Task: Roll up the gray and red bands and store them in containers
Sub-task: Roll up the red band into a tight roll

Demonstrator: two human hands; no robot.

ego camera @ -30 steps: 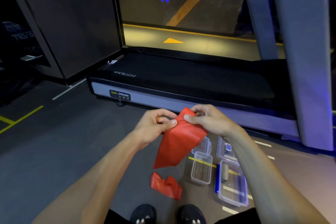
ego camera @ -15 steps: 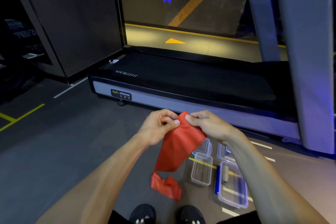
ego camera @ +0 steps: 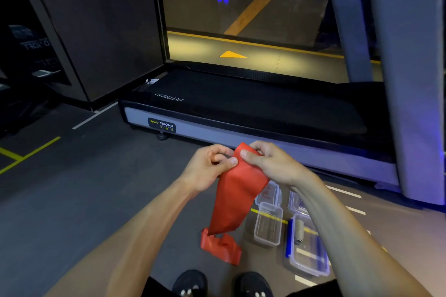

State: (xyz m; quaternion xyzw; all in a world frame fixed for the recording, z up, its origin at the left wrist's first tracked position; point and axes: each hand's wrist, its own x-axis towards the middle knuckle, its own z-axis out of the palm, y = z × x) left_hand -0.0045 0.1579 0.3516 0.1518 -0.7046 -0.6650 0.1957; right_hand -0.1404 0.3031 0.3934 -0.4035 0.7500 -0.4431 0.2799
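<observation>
Two hands pinch our red band (ego camera: 237,190).
Our left hand (ego camera: 207,169) and right hand (ego camera: 272,164) grip its top edge above the clear box (ego camera: 268,225); its tail lies beside that box.

Left floor: bare gray floor (ego camera: 79,200), open from near to far.
Far: treadmill (ego camera: 253,113) deck blocks the way across.
Right: treadmill upright (ego camera: 410,79) walls off that side.
Near centre: red band (ego camera: 237,190) hangs from both hands, its end heaped on the floor.
Near right: clear containers (ego camera: 268,226) and lids crowd the floor.
</observation>
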